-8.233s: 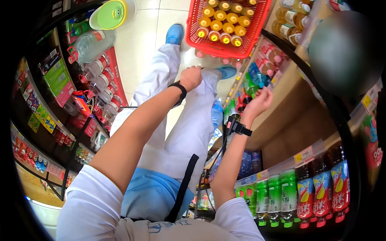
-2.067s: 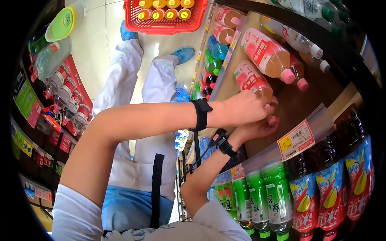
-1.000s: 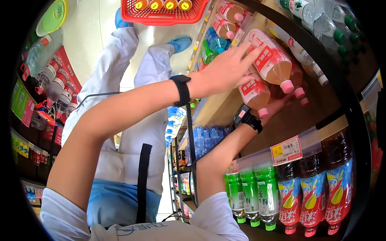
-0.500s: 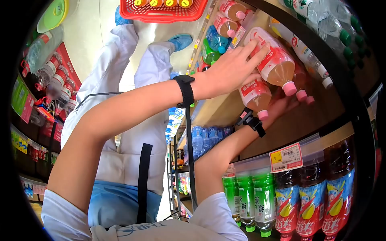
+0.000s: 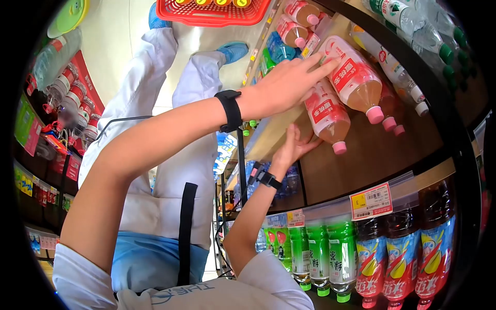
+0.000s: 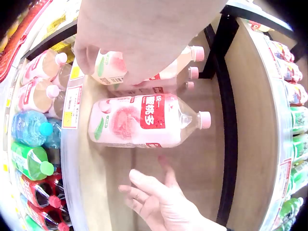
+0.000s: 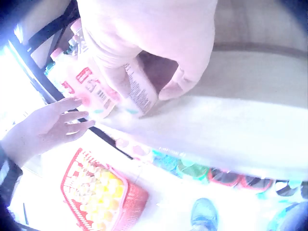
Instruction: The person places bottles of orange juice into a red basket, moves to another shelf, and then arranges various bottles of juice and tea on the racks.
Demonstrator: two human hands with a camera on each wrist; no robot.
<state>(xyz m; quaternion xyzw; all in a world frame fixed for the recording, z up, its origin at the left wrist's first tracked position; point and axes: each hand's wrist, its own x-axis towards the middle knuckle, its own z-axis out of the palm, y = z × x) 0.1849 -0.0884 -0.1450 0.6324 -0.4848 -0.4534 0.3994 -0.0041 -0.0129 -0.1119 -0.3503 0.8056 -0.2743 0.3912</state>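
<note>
My left hand (image 5: 287, 87) reaches over two pink-capped peach drink bottles lying on a shelf, fingers spread at the base end of the upper bottle (image 5: 359, 85). In the right wrist view the left hand's (image 7: 50, 126) straight fingers touch or nearly touch a bottle base. The lower bottle (image 5: 327, 114) lies beside it; the left wrist view shows this front bottle (image 6: 139, 121) whole, caps pointing to the shelf's inner side. Below it my right hand (image 5: 294, 149) is empty, with fingers apart; in the left wrist view the right hand (image 6: 166, 204) is clear of that bottle.
A red basket (image 5: 217, 18) of orange-capped bottles stands on the floor. Green tea bottles (image 5: 341, 258) and red-labelled bottles (image 5: 400, 258) line the shelf nearer the body, behind a price tag (image 5: 372, 201). A black shelf post (image 6: 230, 120) rises beside the caps.
My right hand has drawn back from behind the lower bottle toward the shelf's front edge. My left hand has stayed over the bottles, shifting slightly. Earlier, both hands were together at a bottle's cap end.
</note>
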